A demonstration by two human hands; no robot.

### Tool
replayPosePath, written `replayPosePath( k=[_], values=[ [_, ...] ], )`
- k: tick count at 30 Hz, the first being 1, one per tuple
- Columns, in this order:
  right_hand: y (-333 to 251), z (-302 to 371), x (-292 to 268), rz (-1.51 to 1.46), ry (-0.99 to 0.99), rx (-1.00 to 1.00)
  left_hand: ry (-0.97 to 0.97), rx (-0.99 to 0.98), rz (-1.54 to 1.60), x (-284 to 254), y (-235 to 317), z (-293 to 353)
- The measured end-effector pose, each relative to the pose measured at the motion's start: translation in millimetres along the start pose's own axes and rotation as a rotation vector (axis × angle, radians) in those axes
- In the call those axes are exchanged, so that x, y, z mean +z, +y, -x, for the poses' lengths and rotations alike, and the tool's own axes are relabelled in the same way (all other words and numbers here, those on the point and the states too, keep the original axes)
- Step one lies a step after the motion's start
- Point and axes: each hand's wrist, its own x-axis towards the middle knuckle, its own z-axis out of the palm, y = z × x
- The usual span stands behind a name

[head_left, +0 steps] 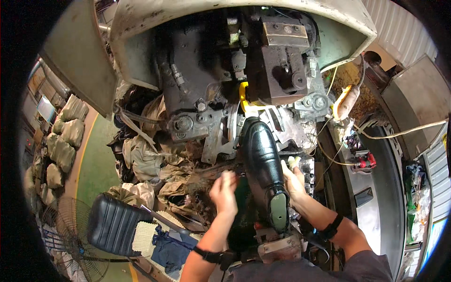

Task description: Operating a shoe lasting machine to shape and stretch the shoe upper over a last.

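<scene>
A glossy black shoe upper (261,149) is stretched over a green last (279,209), with its toe pointing into the machine's metal plates (282,127) and its heel end towards me. Left of the shoe, and apart from it, my left hand (224,191) is raised with curled fingers pressed together. Its fingertips are a little blurred, so anything between them cannot be made out. Along the shoe's right side is my right hand (294,183), with a small pale yellow piece (293,162) at its closed fingertips. A yellow bracket (244,97) sits just beyond the toe.
The large greasy machine (202,70) fills the far side under a pale hood (235,7). Beige cloth (145,160) lies heaped at left, near a black padded chair (115,224) and a fan (75,239). At right hang cables (399,136) beside a red tool (365,162).
</scene>
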Motion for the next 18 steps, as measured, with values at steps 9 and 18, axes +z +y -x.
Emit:
replayPosePath(
  k=[9,18],
  values=[
    [-19,-32,-81,0.741,0.024,0.202,0.892,0.368,0.138,-263,-11,-12],
    [7,-35,-49,0.687,-0.116,0.153,0.064,0.134,-0.135,-142,41,49]
  ],
)
